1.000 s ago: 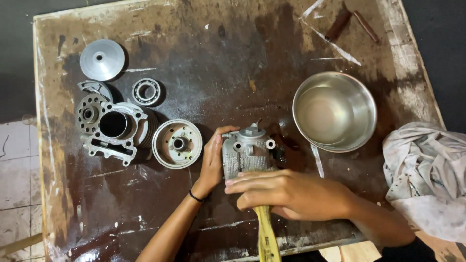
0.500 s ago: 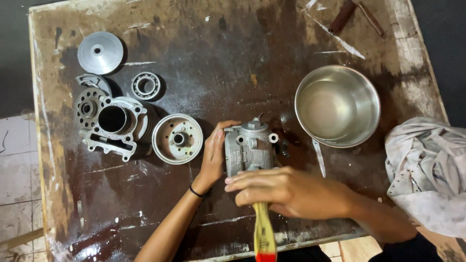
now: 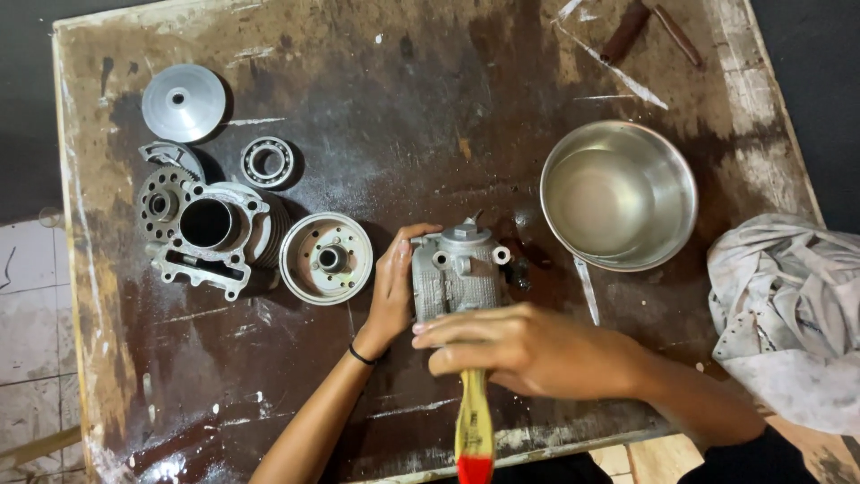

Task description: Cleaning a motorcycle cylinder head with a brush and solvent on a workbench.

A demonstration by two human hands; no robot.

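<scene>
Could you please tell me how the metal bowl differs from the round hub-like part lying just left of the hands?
The metal bowl is larger, deep and smooth inside, with nothing visible in it; the round hub-like part is smaller, shallow, with a raised centre boss and small holes. The bowl stands apart at the right; the hub lies close to the left hand. Both are round, silvery metal on the table.

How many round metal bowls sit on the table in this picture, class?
1. The steel bowl sits on the right part of the table, beyond the right hand and beside the crumpled cloth. None seems hidden.
</scene>
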